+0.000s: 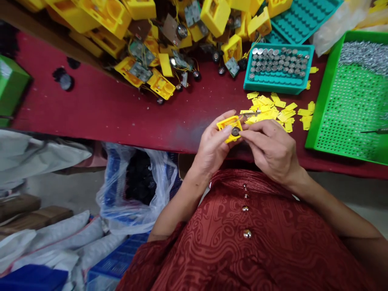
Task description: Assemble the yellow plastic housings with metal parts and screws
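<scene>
My left hand [212, 139] is closed around a small yellow plastic case [222, 123], its open side facing up, with the thumb on its edge. At the case's right side sits a small round dark part [235, 131] with a metallic rim. My right hand [271, 147] is closed in a pinch, thumb and index fingertip at that round part. A thin dark strip [250, 114] shows just above the fingers; I cannot tell what it is. Beyond my hands lies a loose pile of flat yellow plastic covers [271, 108].
A teal tray [279, 87] holds rows of button cells. On the right, a green perforated basket [312, 133] contains small metal screws and a screwdriver [376, 131]. Yellow cases with wired circuit boards [141, 72] heap along the back. A plastic-lined blue crate [113, 202] stands below the table edge.
</scene>
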The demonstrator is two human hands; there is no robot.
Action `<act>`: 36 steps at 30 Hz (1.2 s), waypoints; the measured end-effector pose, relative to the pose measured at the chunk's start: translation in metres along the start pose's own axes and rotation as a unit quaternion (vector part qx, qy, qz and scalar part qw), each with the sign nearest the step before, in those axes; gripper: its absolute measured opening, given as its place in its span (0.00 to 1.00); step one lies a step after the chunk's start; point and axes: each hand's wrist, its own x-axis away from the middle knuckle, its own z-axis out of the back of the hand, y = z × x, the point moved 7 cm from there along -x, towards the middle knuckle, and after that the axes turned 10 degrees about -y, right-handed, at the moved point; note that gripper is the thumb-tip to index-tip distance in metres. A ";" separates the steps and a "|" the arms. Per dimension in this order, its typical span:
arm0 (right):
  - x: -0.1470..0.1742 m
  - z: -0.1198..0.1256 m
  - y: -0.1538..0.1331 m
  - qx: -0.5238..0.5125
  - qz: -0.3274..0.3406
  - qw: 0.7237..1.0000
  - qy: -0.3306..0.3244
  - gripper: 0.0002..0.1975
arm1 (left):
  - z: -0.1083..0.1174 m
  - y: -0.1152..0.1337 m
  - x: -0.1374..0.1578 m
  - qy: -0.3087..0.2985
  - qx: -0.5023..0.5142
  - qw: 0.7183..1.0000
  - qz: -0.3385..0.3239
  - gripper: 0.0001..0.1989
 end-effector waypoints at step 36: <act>-0.004 -0.011 0.012 -0.003 -0.006 0.999 0.046 0.05 | -0.001 0.001 -0.002 0.023 -0.018 1.000 -0.003 0.24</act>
